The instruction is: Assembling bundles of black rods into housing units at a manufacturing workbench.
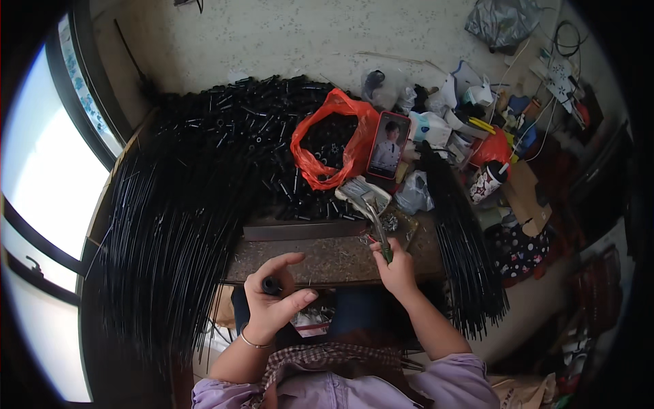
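"Pale mottled wall (272, 41) up behind my worktable (306, 259), bright window (48, 170) at far left, and just beside it long black rods (163, 238) fan toward me over the edge!"

"Next across?"

"Big heap of short black tubes (218, 123), piled back toward the wall. Below, my left hand (269, 310) has one black tube (271, 285) tucked in its curled fingers, open end facing up at me, thumb and index spread apart, near the table's front edge."

"Keep going right!"

"Red plastic bag (364, 121), mouth wide open, dark pieces inside. Then a pale tray (351, 191), and above it a red-edged phone (388, 146) propped upright, screen lit. My right hand (396, 269) grips green-handled pliers (376, 221), head over that tray; touching it or not, I can't tell."

"Far right?"

"Second sheaf of rods (466, 252) drooping, then a patterned cup (485, 184) amid clutter!"
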The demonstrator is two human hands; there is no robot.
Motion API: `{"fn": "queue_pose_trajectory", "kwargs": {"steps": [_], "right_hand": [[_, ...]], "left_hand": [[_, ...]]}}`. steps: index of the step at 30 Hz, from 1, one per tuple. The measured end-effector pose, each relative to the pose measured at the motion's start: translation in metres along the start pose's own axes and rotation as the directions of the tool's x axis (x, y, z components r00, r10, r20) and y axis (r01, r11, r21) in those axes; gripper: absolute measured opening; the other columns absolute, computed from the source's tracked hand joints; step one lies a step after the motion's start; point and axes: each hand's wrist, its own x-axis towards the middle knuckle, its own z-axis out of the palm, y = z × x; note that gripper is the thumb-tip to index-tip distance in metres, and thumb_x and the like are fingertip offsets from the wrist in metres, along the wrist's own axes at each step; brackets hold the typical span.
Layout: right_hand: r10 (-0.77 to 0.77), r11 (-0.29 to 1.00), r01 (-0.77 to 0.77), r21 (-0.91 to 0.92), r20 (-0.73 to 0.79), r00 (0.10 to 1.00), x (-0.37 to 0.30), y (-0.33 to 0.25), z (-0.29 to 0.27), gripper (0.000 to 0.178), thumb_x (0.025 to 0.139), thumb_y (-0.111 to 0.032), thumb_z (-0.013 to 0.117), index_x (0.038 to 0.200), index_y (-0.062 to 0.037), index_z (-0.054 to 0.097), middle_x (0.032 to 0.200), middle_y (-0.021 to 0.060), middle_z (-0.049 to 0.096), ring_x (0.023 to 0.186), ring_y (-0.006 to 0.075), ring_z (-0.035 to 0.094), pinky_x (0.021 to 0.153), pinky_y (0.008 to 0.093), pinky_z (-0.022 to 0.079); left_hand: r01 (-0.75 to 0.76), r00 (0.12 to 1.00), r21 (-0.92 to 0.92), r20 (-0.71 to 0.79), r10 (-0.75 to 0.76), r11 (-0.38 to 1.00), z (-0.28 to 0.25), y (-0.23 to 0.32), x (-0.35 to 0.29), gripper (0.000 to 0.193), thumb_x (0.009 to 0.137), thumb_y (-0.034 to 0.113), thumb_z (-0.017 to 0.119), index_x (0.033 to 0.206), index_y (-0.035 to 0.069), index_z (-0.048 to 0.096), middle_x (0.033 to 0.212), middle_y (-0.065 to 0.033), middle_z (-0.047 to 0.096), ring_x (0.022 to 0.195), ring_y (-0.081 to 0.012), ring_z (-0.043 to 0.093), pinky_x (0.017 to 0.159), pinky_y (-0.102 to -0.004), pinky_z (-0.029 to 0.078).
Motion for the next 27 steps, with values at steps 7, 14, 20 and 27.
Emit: {"fn": "queue_pose_trajectory", "kwargs": {"steps": [7, 14, 20, 27], "right_hand": [[-0.210, 0.858, 0.194, -0.476, 0.021, 0.978, 0.048, 0.081, -0.009, 0.028, 0.068, 0.000, 0.064, 0.094, -0.0026, 0.053, 0.087, 0.0118, 0.057, 0.086, 0.0315, 0.056, 0.073, 0.0389, 0.047], [-0.345, 0.812, 0.355, -0.464, 0.110, 0.932, 0.049, 0.088, -0.012, 0.028, 0.067, -0.001, 0.063, 0.093, -0.0041, 0.054, 0.082, 0.0125, 0.056, 0.081, 0.0307, 0.056, 0.070, 0.0380, 0.048], [-0.171, 0.904, 0.155, -0.399, -0.003, 0.985, 0.052, 0.093, -0.013, 0.027, 0.069, -0.006, 0.067, 0.093, -0.0019, 0.053, 0.083, 0.0167, 0.058, 0.083, 0.0362, 0.056, 0.070, 0.0434, 0.046], [-0.081, 0.920, 0.021, -0.391, -0.137, 0.987, 0.059, 0.091, -0.008, 0.029, 0.072, -0.011, 0.068, 0.095, -0.0006, 0.053, 0.083, 0.0196, 0.057, 0.081, 0.0374, 0.057, 0.069, 0.0432, 0.046]], "left_hand": [[-0.100, 0.988, 0.113, 0.126, 0.086, 0.989, 0.005, -0.015, 0.007, 0.055, 0.063, 0.018, 0.081, 0.107, -0.004, 0.057, 0.054, 0.0076, 0.038, 0.049, -0.0016, 0.033, 0.046, -0.0187, 0.022], [-0.014, 0.995, 0.064, 0.102, 0.008, 0.998, 0.009, -0.015, 0.013, 0.049, 0.063, 0.015, 0.080, 0.103, -0.003, 0.059, 0.055, 0.0076, 0.040, 0.050, -0.0011, 0.033, 0.046, -0.0184, 0.022], [0.016, 0.985, 0.011, 0.173, -0.018, 1.000, 0.009, -0.012, 0.007, 0.043, 0.064, 0.012, 0.079, 0.100, -0.002, 0.060, 0.054, 0.0072, 0.039, 0.050, -0.0014, 0.034, 0.046, -0.0186, 0.023], [-0.008, 0.961, 0.061, 0.277, -0.010, 0.998, 0.008, 0.001, -0.007, 0.040, 0.065, 0.010, 0.077, 0.101, -0.001, 0.061, 0.051, 0.0060, 0.041, 0.048, -0.0017, 0.033, 0.046, -0.0186, 0.024]]}}
